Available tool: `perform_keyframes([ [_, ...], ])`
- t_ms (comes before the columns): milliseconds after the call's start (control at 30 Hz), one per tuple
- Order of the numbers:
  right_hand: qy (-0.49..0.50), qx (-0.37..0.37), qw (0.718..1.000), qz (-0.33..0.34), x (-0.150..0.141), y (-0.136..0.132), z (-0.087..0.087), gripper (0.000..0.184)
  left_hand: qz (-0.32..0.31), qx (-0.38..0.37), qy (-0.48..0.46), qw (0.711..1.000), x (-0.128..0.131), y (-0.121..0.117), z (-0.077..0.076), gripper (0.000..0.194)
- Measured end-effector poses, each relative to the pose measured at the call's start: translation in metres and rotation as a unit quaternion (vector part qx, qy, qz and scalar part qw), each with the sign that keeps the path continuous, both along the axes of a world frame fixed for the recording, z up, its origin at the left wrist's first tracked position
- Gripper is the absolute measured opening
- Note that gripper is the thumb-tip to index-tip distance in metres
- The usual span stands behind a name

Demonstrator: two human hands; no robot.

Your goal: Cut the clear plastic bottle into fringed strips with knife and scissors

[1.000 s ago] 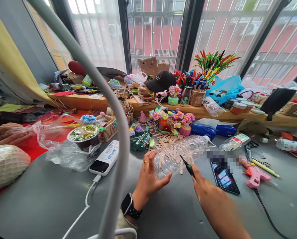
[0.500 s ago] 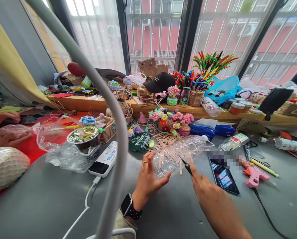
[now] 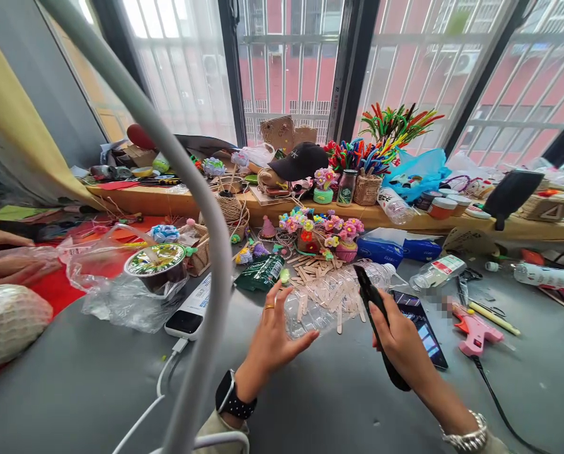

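Note:
A clear ribbed plastic bottle (image 3: 326, 299) lies on its side on the grey table, its neck pointing away to the right. My left hand (image 3: 275, 334) spans the near end of it, fingers at the far edge and thumb at the front edge. Wooden craft sticks (image 3: 305, 270) are heaped behind the bottle, and several show through or around it. In my right hand (image 3: 397, 337) is a dark utility knife (image 3: 374, 302), held upright to the right of the bottle and apart from it. Whether its blade is out, I cannot make out.
A phone (image 3: 428, 343) and a pink glue gun (image 3: 475, 331) with a black cord lie at right. A power bank (image 3: 187, 315) and a lidded cup (image 3: 156, 268) stand left. A thick white arm (image 3: 210, 252) crosses the view. Another person's hand (image 3: 14, 268) is at far left.
My right hand has drawn back from the bottle and raised the knife, turning it so its body shows. My left hand stays at the bottle's end. The view has shifted slightly.

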State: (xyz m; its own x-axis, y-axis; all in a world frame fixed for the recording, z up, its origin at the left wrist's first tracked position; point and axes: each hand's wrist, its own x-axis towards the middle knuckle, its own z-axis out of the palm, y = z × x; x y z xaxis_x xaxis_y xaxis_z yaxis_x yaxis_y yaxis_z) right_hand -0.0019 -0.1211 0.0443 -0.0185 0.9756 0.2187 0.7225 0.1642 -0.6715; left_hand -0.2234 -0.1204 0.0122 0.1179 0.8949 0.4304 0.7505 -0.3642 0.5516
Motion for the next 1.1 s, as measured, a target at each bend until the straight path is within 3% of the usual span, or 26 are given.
perform_keyframes([
  [100, 0.041, 0.000, 0.999, -0.016, -0.002, 0.005, 0.000, 0.043, -0.003, 0.008, 0.042, 0.999, -0.006, 0.004, 0.007, 0.075],
  [267, 0.031, -0.018, 0.999, -0.008, -0.008, 0.009, -0.002, 0.043, -0.056, 0.002, 0.112, 0.992, -0.002, 0.017, 0.028, 0.095],
  [433, 0.021, -0.017, 1.000, -0.007, -0.009, 0.010, -0.002, 0.043, -0.090, 0.014, 0.158, 0.983, 0.023, 0.035, 0.046, 0.083],
  [667, -0.117, 0.049, 0.991, 0.036, -0.001, 0.001, -0.003, 0.038, -0.057, -0.025, 0.227, 0.972, 0.035, 0.042, 0.045, 0.073],
  [833, -0.259, -0.034, 0.965, -0.007, -0.006, -0.006, 0.002, 0.039, -0.034, -0.042, 0.253, 0.966, 0.037, 0.038, 0.046, 0.079],
  [1100, -0.326, -0.090, 0.941, -0.023, -0.021, -0.006, 0.015, 0.041, -0.030, -0.073, 0.281, 0.957, 0.039, 0.037, 0.050, 0.089],
])
